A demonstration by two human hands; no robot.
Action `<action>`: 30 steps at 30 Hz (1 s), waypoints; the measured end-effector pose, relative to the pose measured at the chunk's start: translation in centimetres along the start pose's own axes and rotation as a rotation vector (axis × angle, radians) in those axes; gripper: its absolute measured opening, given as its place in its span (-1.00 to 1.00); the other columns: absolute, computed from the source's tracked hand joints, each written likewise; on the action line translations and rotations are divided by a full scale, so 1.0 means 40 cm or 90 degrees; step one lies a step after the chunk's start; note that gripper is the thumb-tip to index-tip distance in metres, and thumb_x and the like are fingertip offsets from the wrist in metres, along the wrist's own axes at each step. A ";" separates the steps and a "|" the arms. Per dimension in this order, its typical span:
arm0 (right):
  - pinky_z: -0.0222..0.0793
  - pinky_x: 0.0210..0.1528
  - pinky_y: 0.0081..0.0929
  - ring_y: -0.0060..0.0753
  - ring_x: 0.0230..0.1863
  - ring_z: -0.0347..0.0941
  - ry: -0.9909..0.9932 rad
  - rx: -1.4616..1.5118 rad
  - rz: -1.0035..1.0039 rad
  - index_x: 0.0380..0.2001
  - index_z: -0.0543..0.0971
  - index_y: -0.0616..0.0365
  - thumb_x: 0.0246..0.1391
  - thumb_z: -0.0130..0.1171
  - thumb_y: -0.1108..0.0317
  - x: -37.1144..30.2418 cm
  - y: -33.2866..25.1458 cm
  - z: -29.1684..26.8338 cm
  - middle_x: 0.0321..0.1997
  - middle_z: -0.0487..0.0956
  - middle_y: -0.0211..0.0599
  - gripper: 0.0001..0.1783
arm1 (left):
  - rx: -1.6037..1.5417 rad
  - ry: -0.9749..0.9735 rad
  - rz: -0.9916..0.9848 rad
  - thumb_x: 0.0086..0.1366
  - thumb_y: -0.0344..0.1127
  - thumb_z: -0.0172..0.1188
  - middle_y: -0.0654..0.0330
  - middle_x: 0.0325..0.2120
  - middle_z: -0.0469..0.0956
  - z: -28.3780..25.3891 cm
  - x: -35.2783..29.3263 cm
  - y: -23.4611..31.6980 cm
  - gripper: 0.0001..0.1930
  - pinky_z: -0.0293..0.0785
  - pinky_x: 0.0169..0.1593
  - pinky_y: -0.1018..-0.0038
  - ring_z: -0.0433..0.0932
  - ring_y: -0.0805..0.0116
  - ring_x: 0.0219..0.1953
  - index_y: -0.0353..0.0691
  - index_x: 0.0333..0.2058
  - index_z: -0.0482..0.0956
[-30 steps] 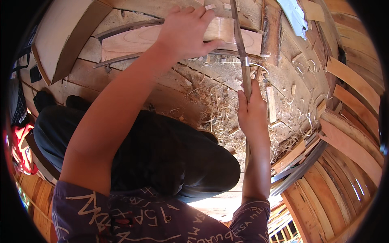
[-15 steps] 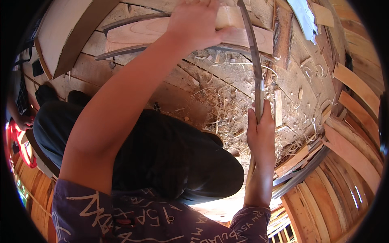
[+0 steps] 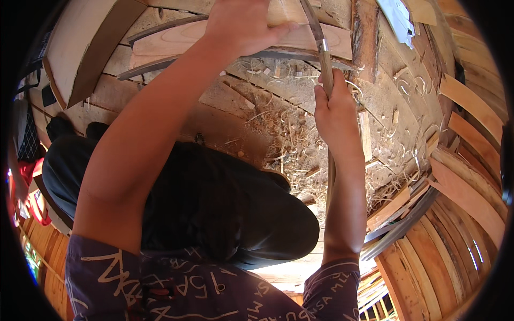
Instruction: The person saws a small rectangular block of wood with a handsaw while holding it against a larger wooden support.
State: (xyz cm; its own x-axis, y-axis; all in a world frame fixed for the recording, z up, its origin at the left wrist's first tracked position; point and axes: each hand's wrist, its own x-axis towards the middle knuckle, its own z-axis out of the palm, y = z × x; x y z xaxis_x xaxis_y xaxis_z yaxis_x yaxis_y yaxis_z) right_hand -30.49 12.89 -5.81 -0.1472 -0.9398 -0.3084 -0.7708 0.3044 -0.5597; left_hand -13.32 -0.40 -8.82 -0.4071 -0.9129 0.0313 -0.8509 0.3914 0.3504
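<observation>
At the top edge, my left hand (image 3: 241,27) is closed around a pale piece of wood (image 3: 281,13), its thumb stretched along the lower side. The fingertips are cut off by the picture's edge. My right hand (image 3: 334,107) grips the wooden handle of a long-handled knife (image 3: 326,64), whose end runs back along my forearm. The dark curved blade, with a silver collar at its base, reaches up beside the pale wood. Under my left hand lies a pinkish curved plank (image 3: 166,45) with dark edges.
Curled shavings and chips (image 3: 289,134) litter the board floor around my bent leg (image 3: 235,203). A large wooden box-like panel (image 3: 85,48) stands at upper left. Curved planks (image 3: 471,107) line the right side. Another person's arm (image 3: 19,182) shows at far left.
My right hand has pushed the knife up and away from me, so more of the blade passes beyond the top edge. My left hand has shifted slightly up and left.
</observation>
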 end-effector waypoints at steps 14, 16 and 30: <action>0.44 -0.30 0.00 0.29 -0.23 0.55 -0.055 0.005 0.041 0.03 0.34 0.25 0.27 -0.03 0.41 -0.137 -0.009 -0.077 -0.27 0.59 0.19 -0.70 | -0.006 -0.073 -0.027 0.14 0.19 0.17 -0.06 -0.27 0.60 -0.015 0.013 -0.014 -0.37 0.42 -0.01 0.12 0.60 0.04 -0.17 -0.37 -0.15 0.49; 0.45 -0.27 -0.01 0.28 -0.22 0.55 -0.086 0.006 0.076 0.03 0.34 0.26 0.27 -0.03 0.41 -0.184 0.027 -0.112 -0.26 0.59 0.18 -0.70 | 0.011 -0.029 0.013 0.15 0.19 0.17 -0.07 -0.28 0.60 -0.016 0.001 -0.003 -0.38 0.43 -0.01 0.13 0.61 0.05 -0.17 -0.36 -0.16 0.49; 0.42 -0.26 -0.30 -0.14 -0.37 0.55 -0.063 0.015 0.070 -0.05 0.42 0.21 0.28 0.02 0.39 -0.106 -0.011 -0.076 -0.33 0.56 -0.02 -0.78 | -0.009 -0.043 -0.005 0.18 0.20 0.14 -0.04 -0.26 0.58 -0.009 0.001 0.012 -0.39 0.42 0.00 0.11 0.59 0.02 -0.14 -0.33 -0.13 0.48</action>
State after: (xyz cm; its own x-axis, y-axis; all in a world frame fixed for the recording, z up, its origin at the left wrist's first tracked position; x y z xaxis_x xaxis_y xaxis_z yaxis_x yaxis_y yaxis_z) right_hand -31.40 16.28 -1.90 -0.1677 -0.8809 -0.4426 -0.7381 0.4098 -0.5360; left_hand -13.62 -0.28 -8.32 -0.4225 -0.9057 -0.0350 -0.8496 0.3823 0.3633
